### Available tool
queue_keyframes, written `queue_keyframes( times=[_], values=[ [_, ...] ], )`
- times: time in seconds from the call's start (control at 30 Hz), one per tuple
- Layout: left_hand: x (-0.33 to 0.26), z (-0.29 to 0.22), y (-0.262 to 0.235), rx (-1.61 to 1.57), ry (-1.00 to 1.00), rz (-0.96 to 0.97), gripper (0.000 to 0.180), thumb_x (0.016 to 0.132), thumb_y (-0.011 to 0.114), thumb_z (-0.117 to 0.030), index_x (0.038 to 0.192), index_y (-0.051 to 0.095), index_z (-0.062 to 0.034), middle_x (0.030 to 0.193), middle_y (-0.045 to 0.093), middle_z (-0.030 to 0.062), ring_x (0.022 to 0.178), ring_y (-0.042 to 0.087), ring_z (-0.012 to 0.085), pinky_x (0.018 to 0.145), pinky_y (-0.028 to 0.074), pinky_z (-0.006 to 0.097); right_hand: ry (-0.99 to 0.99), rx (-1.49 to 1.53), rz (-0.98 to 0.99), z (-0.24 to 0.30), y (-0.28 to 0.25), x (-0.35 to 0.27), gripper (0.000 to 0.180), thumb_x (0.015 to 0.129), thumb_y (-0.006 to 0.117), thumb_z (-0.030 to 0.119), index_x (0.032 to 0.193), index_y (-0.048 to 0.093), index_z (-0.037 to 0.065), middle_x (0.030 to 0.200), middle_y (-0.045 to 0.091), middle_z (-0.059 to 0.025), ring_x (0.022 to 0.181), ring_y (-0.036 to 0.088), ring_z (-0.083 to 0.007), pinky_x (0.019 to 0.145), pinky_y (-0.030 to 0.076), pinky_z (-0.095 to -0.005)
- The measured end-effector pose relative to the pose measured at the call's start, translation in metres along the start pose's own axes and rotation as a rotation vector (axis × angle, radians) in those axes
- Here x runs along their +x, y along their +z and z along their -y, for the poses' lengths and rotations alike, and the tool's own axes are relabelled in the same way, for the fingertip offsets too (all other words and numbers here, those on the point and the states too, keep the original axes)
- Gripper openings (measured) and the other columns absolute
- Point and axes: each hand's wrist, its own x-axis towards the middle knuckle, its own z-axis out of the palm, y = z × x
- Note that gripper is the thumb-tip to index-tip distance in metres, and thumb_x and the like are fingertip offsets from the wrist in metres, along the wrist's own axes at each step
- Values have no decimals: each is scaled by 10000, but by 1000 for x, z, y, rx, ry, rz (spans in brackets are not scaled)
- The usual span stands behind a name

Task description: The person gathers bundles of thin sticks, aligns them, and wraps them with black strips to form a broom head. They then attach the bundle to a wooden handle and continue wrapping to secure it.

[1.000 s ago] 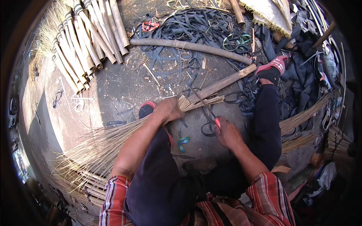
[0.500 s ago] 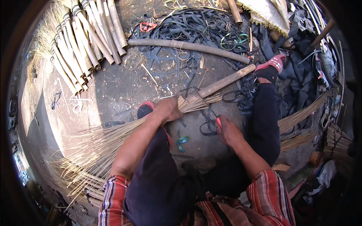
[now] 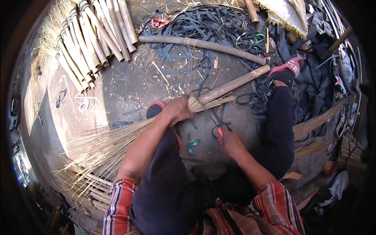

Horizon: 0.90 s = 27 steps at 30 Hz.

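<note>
My left hand (image 3: 179, 109) is closed around a broom's bundle of thin dry stalks (image 3: 105, 147), which fan out to the lower left. From the bundle's gathered end a bamboo handle (image 3: 237, 84) runs up to the right. A dark rubber strip (image 3: 200, 102) crosses the stalks just past my left hand, where they meet the handle. Below the handle, my right hand (image 3: 232, 145) is closed on a small red-handled tool (image 3: 219, 132). Dark strip hangs between that hand and the bundle; the tool's far end is hard to make out.
Several finished brooms (image 3: 84, 43) lie at the upper left. A loose bamboo pole (image 3: 207, 45) lies before a heap of black rubber strips (image 3: 199, 25). More loose stalks (image 3: 321, 119) are at the right, beside dark rubber sheets (image 3: 313, 78). A blue-green ribbon (image 3: 192, 144) lies between my legs.
My right hand has moved a little left and down with the red-handled tool. The strip, loosely looped over the handle before, now lies closer against the stalks. My left hand keeps its hold.
</note>
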Motion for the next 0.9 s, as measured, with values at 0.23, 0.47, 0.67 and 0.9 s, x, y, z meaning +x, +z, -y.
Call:
queue_keyframes(
  times=[0.23, 0.47, 0.67, 0.9],
  values=[
    [-10, -1, -2, 78, -4, -46, 642, 806, 808, -404, 1188, 669, 93, 1094, 742, 314, 1053, 739, 437, 925, 590, 504, 127, 254, -366, -24, -42, 34, 411, 1012, 603, 252, 1323, 507, 0, 1075, 704, -330, 1061, 671, -529, 897, 524, -599],
    [9, 5, 1, -23, 77, 7, 630, 756, 812, -394, 1186, 722, 57, 1097, 747, 300, 1058, 738, 426, 930, 592, 479, -144, -155, -198, -37, -29, 16, 352, 1022, 594, 248, 1262, 518, 1, 1034, 709, -322, 992, 680, -542, 865, 528, -610],
    [-2, -5, 2, 50, -68, -9, 682, 773, 826, -423, 1237, 679, 55, 1102, 747, 301, 1078, 735, 425, 948, 587, 489, -138, -47, 53, -7, -2, 11, 346, 1023, 594, 249, 1254, 516, 4, 1012, 703, -351, 992, 677, -550, 877, 521, -615],
    [-3, 10, 6, 160, -47, -42, 735, 796, 818, -462, 1274, 644, 69, 1094, 749, 299, 1059, 736, 452, 929, 593, 516, 160, 269, -387, -38, -32, 35, 366, 1024, 576, 251, 1280, 505, -1, 1076, 709, -327, 1002, 678, -542, 864, 523, -611]
  ],
)
